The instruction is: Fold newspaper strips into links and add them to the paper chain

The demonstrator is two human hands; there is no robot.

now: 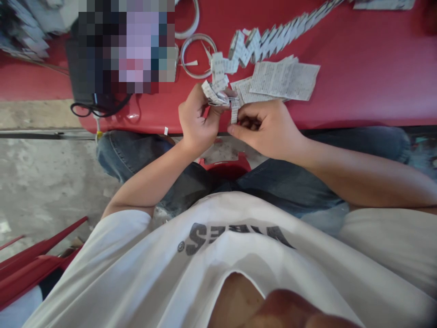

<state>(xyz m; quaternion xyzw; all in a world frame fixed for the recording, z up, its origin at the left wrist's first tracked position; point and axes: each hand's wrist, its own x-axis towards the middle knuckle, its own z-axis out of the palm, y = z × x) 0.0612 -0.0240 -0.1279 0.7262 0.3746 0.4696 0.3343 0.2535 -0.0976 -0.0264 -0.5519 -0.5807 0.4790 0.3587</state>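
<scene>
Person's left grip (197, 119) clenching on bunched end of paper strip (218, 94), holding it over near edge of red surface (358, 68). Person's right grip (269, 130) pinching strip's hanging tail between thumb and fingertips. Rest of strip zigzagging across surface toward far right. Beside it, printed sheets (287, 79) lying flat; coiled bands (181, 54) lying near left grip.

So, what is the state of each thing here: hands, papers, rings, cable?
Left hand: shut on the strip.
Right hand: pinching the strip's lower end.
Strip: folded, held over the table edge.
Chain: zigzag-folded, lying on the table.
Sheets: flat, loosely stacked.
Rings: coiled, lying flat.
Cable: looped at the table edge.
</scene>
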